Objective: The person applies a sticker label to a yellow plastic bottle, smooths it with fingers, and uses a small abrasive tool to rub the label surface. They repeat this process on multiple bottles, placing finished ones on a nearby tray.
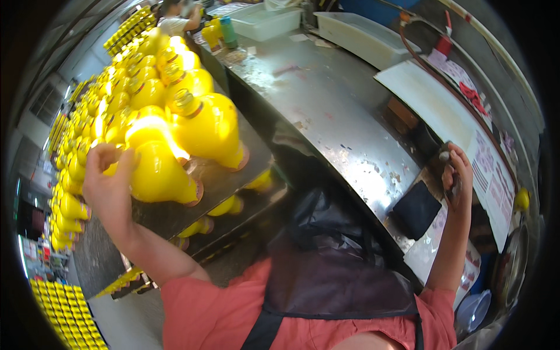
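Yellow vessel [158, 174] beside left grip [109, 185]

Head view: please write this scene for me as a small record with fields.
Left hand: at the nearest yellow vase; contact unclear
Right hand: fingers bent, near black pad; grip unclear
Vase support: dark board
Across the gap: metal table
Table's far part: white tubs
Clothing: coral shirt, dark apron

Metal bench [315, 87] is flecked with scraps. White tub [262, 32] sits at its far end; longer white tub [364, 48] lies along its right edge. Teal bottle [228, 32] stands at its far left corner. Right of the bench: red bottle [444, 45], red cloth [473, 97]; pale blue bowl [473, 312] by its near end.
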### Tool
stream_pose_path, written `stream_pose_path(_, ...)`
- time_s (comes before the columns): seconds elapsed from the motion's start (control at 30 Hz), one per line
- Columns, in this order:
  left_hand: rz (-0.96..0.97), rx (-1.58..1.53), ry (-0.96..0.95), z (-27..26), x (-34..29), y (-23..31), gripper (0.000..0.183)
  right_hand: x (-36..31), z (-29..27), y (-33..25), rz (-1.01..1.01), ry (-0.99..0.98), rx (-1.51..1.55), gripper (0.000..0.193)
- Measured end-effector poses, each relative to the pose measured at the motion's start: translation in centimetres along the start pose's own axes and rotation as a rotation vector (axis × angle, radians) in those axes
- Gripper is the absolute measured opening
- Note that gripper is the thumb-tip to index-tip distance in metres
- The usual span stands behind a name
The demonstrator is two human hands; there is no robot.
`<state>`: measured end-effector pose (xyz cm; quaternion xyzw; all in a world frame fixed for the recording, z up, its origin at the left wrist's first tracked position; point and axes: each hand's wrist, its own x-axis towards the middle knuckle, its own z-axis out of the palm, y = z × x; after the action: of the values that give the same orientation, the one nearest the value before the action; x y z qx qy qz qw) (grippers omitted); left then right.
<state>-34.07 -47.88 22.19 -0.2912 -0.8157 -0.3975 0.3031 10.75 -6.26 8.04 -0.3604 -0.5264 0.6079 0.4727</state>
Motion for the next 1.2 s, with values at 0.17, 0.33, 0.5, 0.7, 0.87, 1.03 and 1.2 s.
stream_pose_path(0.17,-0.126,0.035,-0.087,0.2,-0.6,-0.6,0.018,-1.0,-0.7,-1.2,-0.007,0.064,-0.070,0.034)
stream_pose_path(0.33,0.107,-0.015,0.401,3.6,-1.4,2.1,0.031,-2.5,-2.7,-3.8,-0.051,0.074,-0.119,0.038)
stream_pose_path(0.5,0.625,-0.344,0.426,13.4,-2.9,12.4,0.043,-4.2,-3.9,-4.4,-0.059,0.138,0.076,0.045)
stream_pose_path(0.7,0.677,-0.986,0.071,21.8,-8.1,28.2,0.041,-11.6,-7.4,-4.4,-0.058,0.245,-0.133,0.059)
stream_pose_path(0.87,0.862,-1.050,-0.347,25.9,-13.6,36.1,0.021,-21.7,-11.9,-3.7,-0.056,0.752,-0.314,0.047)
stream_pose_path(1.03,1.116,-1.185,-0.710,28.1,-18.5,40.5,0.010,-37.6,-13.3,-5.6,0.285,1.457,-1.515,0.022)
stream_pose_path(1.2,1.446,-1.270,-0.854,28.4,-21.2,43.3,0.011,-52.8,-7.3,-10.3,0.981,1.952,-1.868,0.031)
